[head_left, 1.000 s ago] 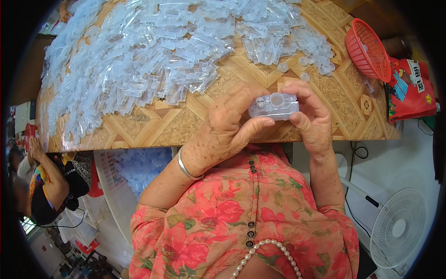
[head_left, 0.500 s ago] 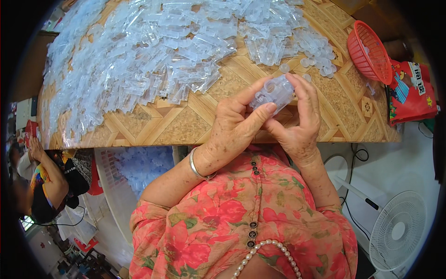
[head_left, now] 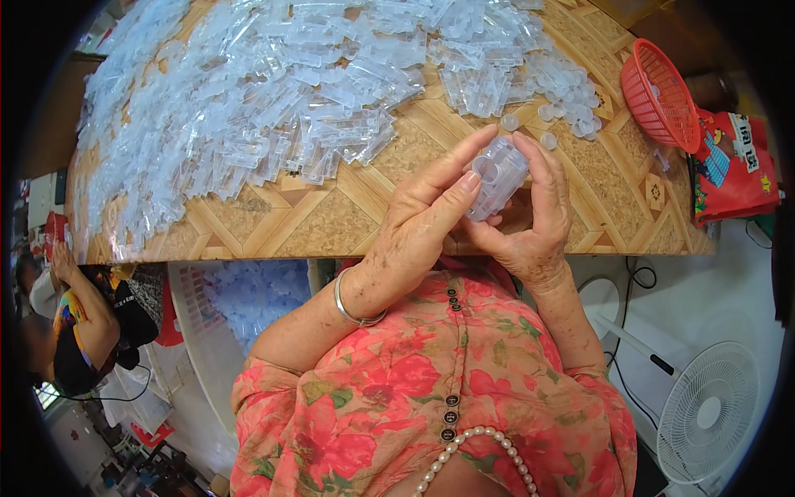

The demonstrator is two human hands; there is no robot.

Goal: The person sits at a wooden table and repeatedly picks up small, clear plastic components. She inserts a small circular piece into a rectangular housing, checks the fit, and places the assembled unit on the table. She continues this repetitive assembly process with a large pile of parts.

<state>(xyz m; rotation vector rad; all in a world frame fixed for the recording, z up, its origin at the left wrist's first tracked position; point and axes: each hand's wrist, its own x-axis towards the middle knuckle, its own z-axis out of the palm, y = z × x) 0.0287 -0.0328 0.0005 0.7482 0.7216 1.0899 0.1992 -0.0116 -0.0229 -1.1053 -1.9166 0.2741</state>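
Note:
Between my two hands, just above the near side of the table, is a clear plastic housing [head_left: 498, 176] with a round opening facing up. The fingers and thumb of my left hand [head_left: 431, 195] press on its left side. My right hand [head_left: 534, 219] grips it from the right, with fingertips at its far end and the thumb below. Small clear round caps [head_left: 509, 122] lie on the table just beyond my fingertips. What the right thumb touches underneath is partly hidden.
A wide heap of clear plastic pieces [head_left: 273, 124] covers the table [head_left: 323, 224] to the left and far side. At right are a red basket [head_left: 658, 95] and a red bag [head_left: 733, 166]. Below stand a bin of bluish pieces [head_left: 257, 298] and a fan [head_left: 708, 410]. Another person's arm [head_left: 87, 302] shows at left.
The housing has turned in my hands and sits slightly further right. My left thumb has shifted up along it, and the left fingertips now reach its far end.

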